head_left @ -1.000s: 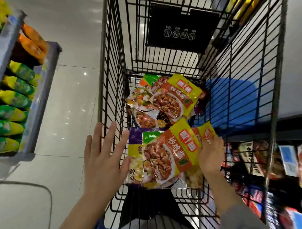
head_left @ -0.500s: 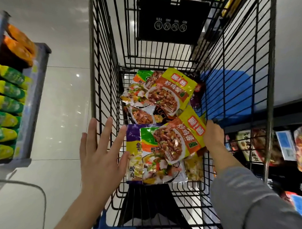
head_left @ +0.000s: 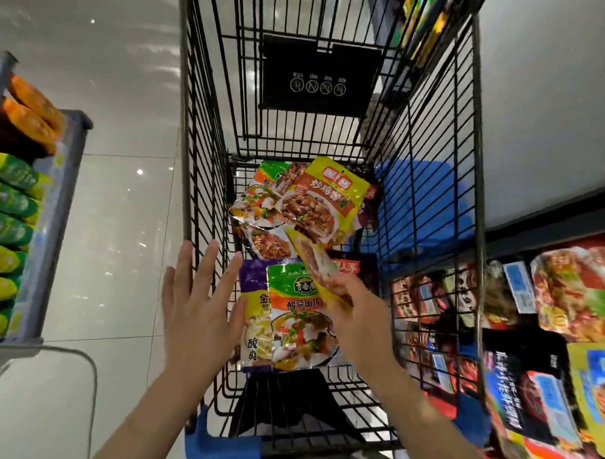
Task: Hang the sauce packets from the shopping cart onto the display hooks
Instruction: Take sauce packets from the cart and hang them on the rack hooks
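Shop aisle, pale tiled floor. Right hand (head_left: 361,321) pinches a yellow sauce packet (head_left: 314,259) edge-on, lifted above the packets (head_left: 297,325) in the shopping cart (head_left: 477,154). Left hand (head_left: 197,315), fingers spread, empty, hovers at nine o'clock. A light pinch may let the packet slip.

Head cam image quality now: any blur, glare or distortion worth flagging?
Head view: the yellow packet in the right hand is motion-smeared, print unreadable; the packets lying in the shopping cart are sharp. Ceiling lights glare off the glossy floor. Wide-angle bend splays the cart wires, and the right-edge shelf packets are soft.
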### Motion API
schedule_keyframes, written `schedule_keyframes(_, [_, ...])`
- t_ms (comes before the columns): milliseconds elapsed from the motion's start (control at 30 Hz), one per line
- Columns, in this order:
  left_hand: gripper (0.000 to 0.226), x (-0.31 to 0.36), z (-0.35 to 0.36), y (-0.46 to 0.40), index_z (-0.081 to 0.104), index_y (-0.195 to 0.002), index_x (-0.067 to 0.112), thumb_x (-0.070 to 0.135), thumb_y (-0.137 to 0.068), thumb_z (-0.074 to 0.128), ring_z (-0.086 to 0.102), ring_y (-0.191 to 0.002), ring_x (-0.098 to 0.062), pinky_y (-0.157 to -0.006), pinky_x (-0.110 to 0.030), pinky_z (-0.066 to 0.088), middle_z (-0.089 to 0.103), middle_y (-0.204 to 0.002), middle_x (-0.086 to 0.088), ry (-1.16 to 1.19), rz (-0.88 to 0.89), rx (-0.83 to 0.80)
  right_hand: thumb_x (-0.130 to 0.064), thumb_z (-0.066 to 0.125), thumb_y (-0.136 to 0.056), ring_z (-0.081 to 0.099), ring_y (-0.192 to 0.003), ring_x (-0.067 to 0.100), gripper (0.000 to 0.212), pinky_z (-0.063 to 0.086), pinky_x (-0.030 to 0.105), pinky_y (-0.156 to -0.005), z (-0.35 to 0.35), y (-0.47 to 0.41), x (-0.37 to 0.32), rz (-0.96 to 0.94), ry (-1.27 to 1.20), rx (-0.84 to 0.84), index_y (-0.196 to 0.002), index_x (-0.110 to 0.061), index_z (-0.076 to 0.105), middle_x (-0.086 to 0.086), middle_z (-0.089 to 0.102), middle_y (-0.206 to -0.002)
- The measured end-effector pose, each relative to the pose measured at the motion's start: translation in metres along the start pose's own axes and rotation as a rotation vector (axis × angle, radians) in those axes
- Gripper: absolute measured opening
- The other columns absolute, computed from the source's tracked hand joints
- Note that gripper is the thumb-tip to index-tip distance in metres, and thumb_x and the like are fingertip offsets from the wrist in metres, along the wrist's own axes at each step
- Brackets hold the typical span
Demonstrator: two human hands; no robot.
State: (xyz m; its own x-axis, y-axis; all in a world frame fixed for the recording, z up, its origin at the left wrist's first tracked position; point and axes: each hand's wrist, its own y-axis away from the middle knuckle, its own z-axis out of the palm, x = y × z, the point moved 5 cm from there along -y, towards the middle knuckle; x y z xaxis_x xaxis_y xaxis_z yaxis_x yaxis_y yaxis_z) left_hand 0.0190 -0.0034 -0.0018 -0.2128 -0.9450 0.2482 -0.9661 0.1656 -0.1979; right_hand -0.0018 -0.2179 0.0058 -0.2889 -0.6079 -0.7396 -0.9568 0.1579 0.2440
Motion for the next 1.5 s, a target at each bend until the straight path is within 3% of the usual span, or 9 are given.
schedule_keyframes(267, [0.048, -0.001, -0.001, 0.002, 0.049, -0.136, 0.017, 0.022, -0.088, 0.046, 0.022, -0.14, -0.04, -0.105, -0.061, 0.026, 0.042, -0.144, -0.016, -0.033, -0.02, 0.014, -0.001, 0.06, -0.085, 0.054, -0.084, -0.008, 0.03, 0.041, 0.002, -0.068, 0.025, -0.005, 0.021, 0.144, -0.064, -0.207, -0.102, -0.026, 0.063, -0.019, 0.06, -0.091])
schedule_keyframes(467, [0.051, 0.008, 0.009, 0.002, 0.047, -0.138, 0.019, 0.041, -0.099, 0.022, 0.017, -0.141, -0.039, -0.111, -0.06, 0.015, 0.032, -0.15, -0.013, -0.179, 0.115, -0.092, 0.004, 0.055, -0.083, 0.056, -0.095, 0.016, 0.03, 0.044, 0.025, -0.078, 0.085, -0.092, 0.081, 0.19, 0.134, -0.313, -0.103, -0.016, 0.064, -0.001, 0.063, -0.103])
schedule_keyframes(567, [0.05, 0.004, 0.005, 0.001, 0.047, -0.138, 0.017, 0.038, -0.093, 0.04, 0.016, -0.142, -0.039, -0.112, -0.057, 0.019, 0.028, -0.151, -0.016, -0.101, 0.005, -0.015, 0.005, 0.05, -0.085, 0.056, -0.1, 0.024, 0.035, 0.043, 0.029, -0.075, 0.101, -0.139, 0.099, 0.163, 0.31, -0.359, -0.113, -0.013, 0.06, 0.008, 0.06, -0.117])
schedule_keyframes(700, [0.054, -0.001, 0.002, -0.001, 0.043, -0.14, 0.015, 0.033, -0.09, 0.051, 0.016, -0.143, -0.034, -0.112, -0.054, 0.022, 0.022, -0.153, -0.017, -0.026, -0.088, 0.007, -0.031, 0.062, -0.087, 0.045, -0.123, 0.031, 0.054, 0.044, 0.042, -0.097, 0.096, -0.206, 0.121, 0.141, 0.456, -0.331, -0.135, -0.013, 0.043, 0.012, 0.046, -0.137])
schedule_keyframes(833, [0.055, -0.001, 0.003, -0.001, 0.043, -0.139, 0.015, 0.03, -0.087, 0.055, 0.018, -0.143, -0.033, -0.109, -0.056, 0.025, 0.024, -0.153, -0.015, -0.018, -0.103, -0.008, -0.081, 0.035, -0.074, 0.038, -0.129, 0.035, 0.088, 0.043, 0.045, -0.098, 0.101, -0.266, 0.137, 0.128, 0.66, -0.29, -0.138, -0.021, 0.036, 0.014, 0.04, -0.14])
schedule_keyframes(1067, [0.05, -0.003, 0.006, 0.0, 0.043, -0.136, 0.018, 0.029, -0.088, 0.053, 0.018, -0.143, -0.033, -0.108, -0.056, 0.029, 0.028, -0.15, -0.013, -0.037, -0.116, -0.005, -0.046, 0.061, -0.086, 0.0, -0.142, 0.041, 0.095, 0.021, 0.054, -0.112, 0.133, -0.29, 0.159, 0.172, 0.838, -0.434, -0.15, -0.022, -0.005, 0.02, -0.008, -0.155])
schedule_keyframes(1267, [0.053, -0.002, 0.005, 0.001, 0.043, -0.137, 0.018, 0.026, -0.087, 0.057, 0.017, -0.143, -0.033, -0.105, -0.059, 0.031, 0.029, -0.15, -0.013, -0.04, -0.096, -0.008, -0.019, 0.045, -0.096, 0.055, -0.108, 0.038, 0.051, 0.045, 0.04, -0.075, 0.117, -0.276, 0.134, -0.071, 0.951, -0.427, -0.142, -0.006, 0.027, 0.024, 0.049, -0.129])
schedule_keyframes(1367, [0.05, -0.002, 0.004, 0.001, 0.044, -0.137, 0.018, 0.028, -0.088, 0.054, 0.019, -0.142, -0.035, -0.104, -0.06, 0.032, 0.03, -0.149, -0.013, -0.032, -0.09, 0.008, -0.007, 0.043, -0.093, 0.052, -0.062, 0.029, 0.03, 0.033, 0.033, -0.052, 0.095, -0.257, 0.125, -0.149, 0.972, -0.316, -0.124, -0.004, 0.044, 0.009, 0.053, -0.071])
schedule_keyframes(1500, [0.049, -0.001, 0.003, 0.001, 0.049, -0.135, 0.017, 0.029, -0.088, 0.054, 0.019, -0.141, -0.038, -0.104, -0.061, 0.03, 0.033, -0.149, -0.016, -0.033, -0.082, 0.009, -0.003, 0.048, -0.089, 0.06, -0.067, 0.036, 0.038, 0.033, 0.033, -0.05, 0.052, -0.213, 0.117, -0.246, 0.786, -0.119, -0.126, -0.008, 0.051, 0.017, 0.062, -0.075])
